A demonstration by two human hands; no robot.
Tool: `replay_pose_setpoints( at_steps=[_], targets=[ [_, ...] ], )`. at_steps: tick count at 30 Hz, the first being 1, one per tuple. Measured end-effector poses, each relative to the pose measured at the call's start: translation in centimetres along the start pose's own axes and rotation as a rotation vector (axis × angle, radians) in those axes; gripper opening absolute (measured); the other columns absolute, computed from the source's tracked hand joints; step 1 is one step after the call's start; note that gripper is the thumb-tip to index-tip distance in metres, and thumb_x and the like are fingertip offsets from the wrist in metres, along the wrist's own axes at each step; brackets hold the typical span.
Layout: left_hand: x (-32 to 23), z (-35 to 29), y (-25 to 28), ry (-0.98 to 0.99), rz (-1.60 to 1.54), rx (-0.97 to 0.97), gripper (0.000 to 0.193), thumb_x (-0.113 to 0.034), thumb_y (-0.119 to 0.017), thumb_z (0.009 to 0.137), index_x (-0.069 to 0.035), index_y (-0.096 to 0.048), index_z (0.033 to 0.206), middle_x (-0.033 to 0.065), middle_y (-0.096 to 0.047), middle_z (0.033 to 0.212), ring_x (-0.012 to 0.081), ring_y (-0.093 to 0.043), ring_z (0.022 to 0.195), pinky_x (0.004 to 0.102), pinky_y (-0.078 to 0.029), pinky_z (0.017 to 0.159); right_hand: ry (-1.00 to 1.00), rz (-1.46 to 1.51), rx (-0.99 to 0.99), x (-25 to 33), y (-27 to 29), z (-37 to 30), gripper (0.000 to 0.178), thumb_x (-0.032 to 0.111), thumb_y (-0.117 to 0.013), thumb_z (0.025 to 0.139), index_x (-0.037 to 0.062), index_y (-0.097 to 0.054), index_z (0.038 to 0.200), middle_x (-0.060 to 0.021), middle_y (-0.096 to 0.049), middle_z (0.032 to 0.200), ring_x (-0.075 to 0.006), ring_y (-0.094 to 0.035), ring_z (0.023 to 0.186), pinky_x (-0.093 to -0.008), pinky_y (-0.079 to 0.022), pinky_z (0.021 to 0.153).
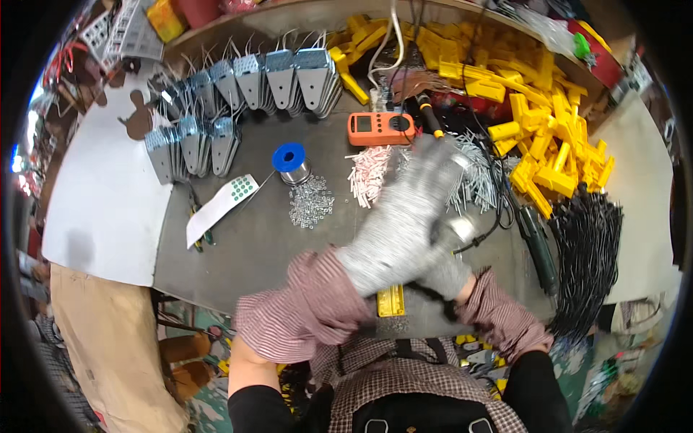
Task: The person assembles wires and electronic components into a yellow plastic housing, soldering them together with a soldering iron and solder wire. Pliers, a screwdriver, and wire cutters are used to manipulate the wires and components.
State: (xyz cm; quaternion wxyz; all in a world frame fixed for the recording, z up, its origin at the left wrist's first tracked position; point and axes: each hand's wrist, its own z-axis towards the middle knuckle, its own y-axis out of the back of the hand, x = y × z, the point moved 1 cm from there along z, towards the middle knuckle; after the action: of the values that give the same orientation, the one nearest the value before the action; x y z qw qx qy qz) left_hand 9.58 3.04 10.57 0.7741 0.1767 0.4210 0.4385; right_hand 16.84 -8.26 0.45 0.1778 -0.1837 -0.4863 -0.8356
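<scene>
Nearest the body, a yellow plastic piece lies flat on the grey counter, just below the two gloved hands. The left hand wears a grey knit glove and sweeps across the middle of the view, blurred, its fingers stretched out toward the upper right; its grip looks open and holds nothing that can be made out. The right hand, also gloved, sits under and behind the left wrist, and its grip is closed around a small shiny metal part with a dark wire trailing from it. Both forearms are in striped pink sleeves.

Just right of the hands a dark-handled tool lies on the counter, and beside it a thick bundle of black cable ties reaches toward the right edge. Left of the hands lie a white paper strip with green dots, a heap of small metal washers and, just beyond them, a spool of solder with a blue cap.

Behind the left hand are a pile of white and pink little tubes and a spread of thin silvery pins. Farther on sits an orange multimeter. At the far left stand rows of grey metal brackets; at the far right a big heap of yellow plastic parts fills the corner.
</scene>
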Motion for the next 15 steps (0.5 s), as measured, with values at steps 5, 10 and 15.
replay_pose_setpoints(
  at_steps=[5,10,15],
  targets=[
    [0.2,-7.4,2.4,-0.047,0.012,0.097,0.056,-0.033,-0.065,0.087,-0.002,-0.05,0.131,0.0157,-0.061,0.113,0.0334,-0.062,0.099,0.048,-0.049,0.092,-0.944,0.524,0.196,-3.0,6.7,3.3,0.053,0.041,-0.067,0.088,-0.001,-0.059,0.118,-0.0178,-0.065,0.105,-0.0297,-0.067,0.093,-0.0396,-0.055,0.077],
    [0.1,-13.7,0.0,0.023,0.281,0.381,0.068,-0.032,-0.077,0.075,0.0,-0.05,0.129,0.015,-0.063,0.1,0.032,-0.064,0.098,0.0526,-0.044,0.098,-0.548,-0.145,0.345,-4.4,12.1,-3.8,0.052,0.038,-0.07,0.086,0.0079,-0.055,0.126,-0.0189,-0.054,0.125,-0.038,-0.066,0.097,-0.0427,-0.056,0.082],
    [-0.4,-3.3,-0.4,0.081,0.204,0.401,0.059,-0.036,-0.072,0.082,-0.002,-0.053,0.126,0.0133,-0.063,0.088,0.0295,-0.063,0.082,0.0438,-0.047,0.083,-0.453,-0.25,0.249,-2.5,11.9,-4.8,0.031,0.01,-0.064,0.089,0.005,-0.058,0.118,-0.0179,-0.059,0.115,-0.0373,-0.063,0.104,-0.0412,-0.054,0.086]
  ],
)
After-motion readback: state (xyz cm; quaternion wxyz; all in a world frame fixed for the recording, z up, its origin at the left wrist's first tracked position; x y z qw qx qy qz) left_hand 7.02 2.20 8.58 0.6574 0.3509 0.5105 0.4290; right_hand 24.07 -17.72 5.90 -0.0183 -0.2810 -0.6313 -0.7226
